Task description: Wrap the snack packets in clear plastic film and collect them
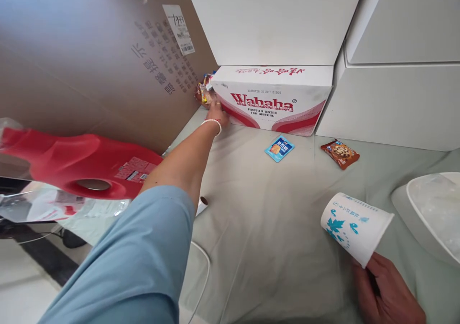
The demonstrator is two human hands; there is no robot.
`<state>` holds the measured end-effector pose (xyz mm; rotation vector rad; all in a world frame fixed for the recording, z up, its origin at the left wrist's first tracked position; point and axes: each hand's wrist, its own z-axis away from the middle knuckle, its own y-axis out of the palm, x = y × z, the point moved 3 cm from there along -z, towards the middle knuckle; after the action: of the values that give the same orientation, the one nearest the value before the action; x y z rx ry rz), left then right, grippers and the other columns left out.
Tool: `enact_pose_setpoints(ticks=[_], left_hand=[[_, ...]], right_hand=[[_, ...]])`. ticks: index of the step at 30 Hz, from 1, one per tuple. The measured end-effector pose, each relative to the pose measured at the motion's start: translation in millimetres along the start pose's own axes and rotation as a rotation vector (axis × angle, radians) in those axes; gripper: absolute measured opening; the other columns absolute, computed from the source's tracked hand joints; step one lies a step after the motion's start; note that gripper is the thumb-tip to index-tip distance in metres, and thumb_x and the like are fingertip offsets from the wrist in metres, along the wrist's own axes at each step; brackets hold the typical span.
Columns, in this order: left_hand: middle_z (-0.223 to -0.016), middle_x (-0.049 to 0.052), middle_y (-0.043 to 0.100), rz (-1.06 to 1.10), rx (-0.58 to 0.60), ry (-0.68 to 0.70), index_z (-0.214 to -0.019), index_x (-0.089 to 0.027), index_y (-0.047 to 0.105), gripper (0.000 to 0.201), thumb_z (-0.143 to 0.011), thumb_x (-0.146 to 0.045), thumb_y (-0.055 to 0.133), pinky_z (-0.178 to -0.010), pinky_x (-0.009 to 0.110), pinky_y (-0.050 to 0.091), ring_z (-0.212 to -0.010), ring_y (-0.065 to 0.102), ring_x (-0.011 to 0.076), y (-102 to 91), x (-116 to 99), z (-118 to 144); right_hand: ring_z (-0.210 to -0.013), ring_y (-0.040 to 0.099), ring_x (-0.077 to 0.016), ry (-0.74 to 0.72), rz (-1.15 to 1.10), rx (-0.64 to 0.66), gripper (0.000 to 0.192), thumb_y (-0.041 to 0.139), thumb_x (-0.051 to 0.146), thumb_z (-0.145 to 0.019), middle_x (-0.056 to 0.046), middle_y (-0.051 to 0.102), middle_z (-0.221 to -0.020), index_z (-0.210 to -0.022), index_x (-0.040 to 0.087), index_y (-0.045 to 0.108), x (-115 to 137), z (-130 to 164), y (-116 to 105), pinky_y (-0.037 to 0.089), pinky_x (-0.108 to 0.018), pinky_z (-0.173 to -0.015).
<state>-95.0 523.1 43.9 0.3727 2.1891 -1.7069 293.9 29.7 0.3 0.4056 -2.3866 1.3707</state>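
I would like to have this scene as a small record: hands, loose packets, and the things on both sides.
Left hand: at snack packets by the left end of the Wahaha box; grip unclear
Right hand: holding a tilted paper cup near its rim
Loose packets: blue packet and brown packet, apart on the cloth
Left side: red jug
Right side: white container

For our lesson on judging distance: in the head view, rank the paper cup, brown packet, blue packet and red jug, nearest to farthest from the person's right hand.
1. Paper cup: tilted, in the right hand.
2. Brown packet: on the cloth, beyond the cup.
3. Blue packet: left of the brown packet.
4. Red jug: at the far left.
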Motion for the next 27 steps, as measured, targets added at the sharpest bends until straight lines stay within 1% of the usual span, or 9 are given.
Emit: enact_pose_setpoints(ticks=[2,4,6,10,13,17,19,23,27], left_hand=[[-0.158,0.019,0.041,-0.040,-0.004,-0.031,-0.134,-0.014,0.057,0.053,-0.082,-0.015,0.069,-0.117,0.043,0.041,-0.138,0.051,0.0326,-0.1,1,8],[-0.155,0.019,0.043,-0.108,-0.029,-0.077,-0.132,-0.014,0.057,0.047,-0.087,-0.018,0.065,-0.116,0.042,0.042,-0.136,0.053,0.0316,-5.2,0,24],[-0.151,0.020,0.045,-0.187,-0.053,-0.124,-0.134,-0.015,0.055,0.044,-0.091,-0.021,0.061,-0.112,0.044,0.045,-0.132,0.056,0.0321,-12.8,-1,46],[-0.154,0.024,0.043,-0.241,-0.058,-0.146,-0.138,-0.014,0.050,0.050,-0.090,-0.023,0.058,-0.105,0.051,0.050,-0.130,0.058,0.0370,-29.9,1,98],[-0.147,0.025,0.051,-0.274,-0.035,-0.153,-0.136,-0.012,0.050,0.046,-0.092,-0.027,0.055,-0.103,0.052,0.050,-0.129,0.059,0.0387,-43.8,2,138],[-0.129,0.021,0.066,-0.304,0.038,-0.147,-0.123,-0.016,0.060,0.034,-0.092,-0.031,0.056,-0.095,0.048,0.053,-0.116,0.067,0.0366,-58.9,-2,181],[-0.125,0.020,0.069,-0.322,0.076,-0.144,-0.117,-0.017,0.064,0.030,-0.091,-0.031,0.058,-0.092,0.045,0.053,-0.112,0.069,0.0356,-64.0,-5,196],[-0.118,0.024,0.072,-0.359,0.108,-0.153,-0.117,-0.015,0.065,0.031,-0.090,-0.030,0.059,-0.089,0.043,0.052,-0.110,0.070,0.0372,-71.2,-13,216],[-0.114,0.021,0.074,-0.361,0.116,-0.086,-0.106,-0.017,0.069,0.024,-0.094,-0.029,0.052,-0.089,0.042,0.051,-0.112,0.069,0.0370,-74.7,-34,237]], right_hand=[[-0.087,0.073,-0.0231,0.003,0.000,0.015,0.020,0.056,0.030,-0.100,-0.008,0.077,-0.108,-0.115,0.026,0.069,0,0,0,0.052,-0.032,-0.066],[-0.086,0.073,-0.0218,0.010,0.009,0.007,0.019,0.054,0.031,-0.101,-0.007,0.077,-0.106,-0.112,0.025,0.069,1,-3,0,0.050,-0.030,-0.063],[-0.086,0.073,-0.0211,0.010,-0.003,-0.008,0.019,0.052,0.032,-0.103,-0.007,0.077,-0.105,-0.110,0.024,0.068,3,-6,0,0.051,-0.030,-0.064],[-0.089,0.073,-0.0201,-0.034,-0.090,-0.040,0.017,0.053,0.028,-0.102,-0.007,0.076,-0.106,-0.109,0.023,0.068,8,-12,1,0.053,-0.029,-0.071],[-0.088,0.073,-0.0193,-0.067,-0.156,-0.073,0.015,0.055,0.023,-0.101,-0.007,0.075,-0.105,-0.109,0.023,0.068,10,-13,2,0.054,-0.028,-0.073],[-0.083,0.072,-0.0189,-0.071,-0.247,-0.083,0.014,0.055,0.023,-0.100,-0.006,0.075,-0.099,-0.104,0.023,0.068,10,-13,3,0.054,-0.029,-0.073],[-0.081,0.071,-0.0191,-0.049,-0.291,-0.075,0.015,0.053,0.025,-0.101,-0.005,0.074,-0.094,-0.102,0.023,0.068,10,-13,3,0.054,-0.030,-0.073],[-0.080,0.069,-0.0196,-0.018,-0.311,-0.079,0.018,0.051,0.029,-0.102,-0.005,0.073,-0.091,-0.100,0.022,0.068,8,-14,4,0.053,-0.030,-0.073],[-0.079,0.067,-0.0195,0.019,-0.323,-0.114,0.021,0.048,0.029,-0.102,-0.006,0.071,-0.089,-0.098,0.021,0.068,5,-15,3,0.051,-0.030,-0.071]])
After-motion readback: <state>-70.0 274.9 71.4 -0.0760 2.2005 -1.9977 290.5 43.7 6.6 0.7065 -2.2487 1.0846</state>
